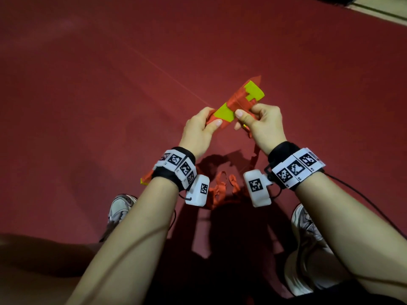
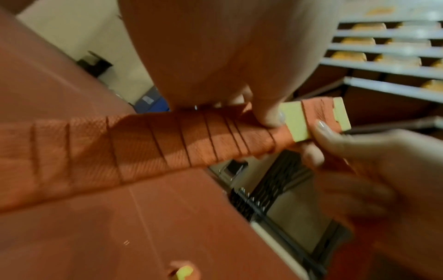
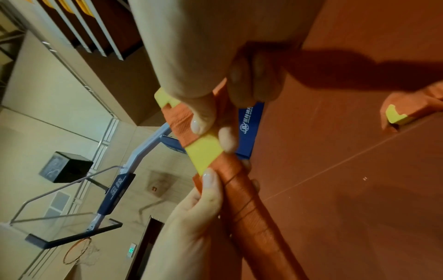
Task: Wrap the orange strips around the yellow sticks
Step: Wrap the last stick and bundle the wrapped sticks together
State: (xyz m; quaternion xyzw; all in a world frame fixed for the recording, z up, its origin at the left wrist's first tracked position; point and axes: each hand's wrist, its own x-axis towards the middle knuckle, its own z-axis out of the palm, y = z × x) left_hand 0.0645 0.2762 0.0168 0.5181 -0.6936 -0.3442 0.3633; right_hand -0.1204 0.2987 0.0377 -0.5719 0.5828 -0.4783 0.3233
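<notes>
With both hands gripping 1 yellow stick point(image 1: 224, 112), we have its orange strip point(image 1: 239, 100) mostly wound, 1 bare gap left.

Across the frame's middle you hold the yellow stick point(image 2: 296, 121), mostly wound in orange strip point(image 2: 148, 144). Your left hand point(image 2: 215, 56) presses from above; your right hand point(image 2: 374, 170) pinches the bare end at right.

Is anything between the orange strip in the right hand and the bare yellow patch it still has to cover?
Only thumbs. The right hand pinches the orange strip beside the bare patch of the yellow stick; the left hand's thumb touches the patch's other edge. Nothing else shows there.
</notes>
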